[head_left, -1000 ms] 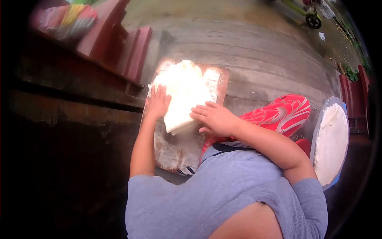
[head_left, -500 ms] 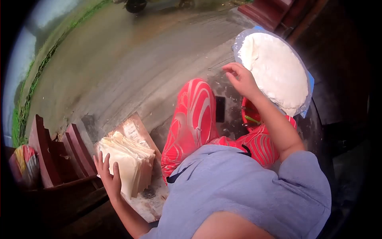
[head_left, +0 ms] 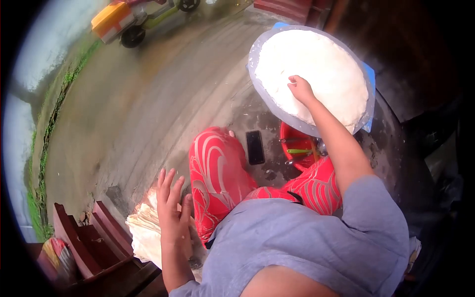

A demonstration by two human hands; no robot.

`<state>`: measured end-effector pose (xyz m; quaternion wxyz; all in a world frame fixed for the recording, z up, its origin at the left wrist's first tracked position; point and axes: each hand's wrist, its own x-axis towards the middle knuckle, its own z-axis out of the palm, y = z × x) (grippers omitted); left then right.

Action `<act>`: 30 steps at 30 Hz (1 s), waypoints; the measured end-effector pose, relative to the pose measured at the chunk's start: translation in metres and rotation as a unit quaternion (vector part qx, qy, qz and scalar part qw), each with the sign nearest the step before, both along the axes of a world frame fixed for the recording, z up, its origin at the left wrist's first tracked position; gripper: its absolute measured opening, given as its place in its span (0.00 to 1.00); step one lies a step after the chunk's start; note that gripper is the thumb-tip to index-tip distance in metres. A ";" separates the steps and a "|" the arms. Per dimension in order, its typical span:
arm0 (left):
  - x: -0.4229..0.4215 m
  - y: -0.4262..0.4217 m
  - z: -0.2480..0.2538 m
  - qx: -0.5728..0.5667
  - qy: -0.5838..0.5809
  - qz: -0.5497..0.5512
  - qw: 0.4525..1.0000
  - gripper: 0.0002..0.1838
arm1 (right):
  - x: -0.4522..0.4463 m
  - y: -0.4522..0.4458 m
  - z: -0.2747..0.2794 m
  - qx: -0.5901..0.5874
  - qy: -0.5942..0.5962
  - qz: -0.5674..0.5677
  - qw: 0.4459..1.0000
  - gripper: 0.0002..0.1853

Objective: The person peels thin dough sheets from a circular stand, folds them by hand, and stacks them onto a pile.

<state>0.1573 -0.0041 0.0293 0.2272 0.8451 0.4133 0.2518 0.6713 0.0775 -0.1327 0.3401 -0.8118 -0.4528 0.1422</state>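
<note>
My right hand (head_left: pixel 301 90) is over a broad, round white mass (head_left: pixel 326 59) that looks like dough or flour, its fingertips pinched together at the surface. Whatever they hold is too small to make out. Under the white mass lies a round, greyish-blue base (head_left: pixel 257 74). My left hand (head_left: pixel 171 200) is raised with its fingers spread, holding nothing. Beside and below that hand stands a stack of thin, cream-coloured sheets (head_left: pixel 144 232), partly hidden by the hand and forearm.
A black phone (head_left: pixel 255 147) lies on the ground in front of my knees. Right of it, a red basin (head_left: pixel 285 133) holds utensils, one with a green handle (head_left: pixel 299 151). Dark red wooden pieces (head_left: pixel 74 242) stand at lower left. A yellow-boxed vehicle (head_left: pixel 111 22) is farther off.
My right hand has moved onto the white mass, and its fingers have closed into a pinch. My left hand has lifted from beside the sheets and shifted right. The view has turned.
</note>
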 end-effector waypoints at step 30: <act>0.114 0.030 -0.062 0.053 0.017 0.025 0.998 0.42 | 0.151 0.023 0.011 0.040 0.151 -0.137 0.978 0.25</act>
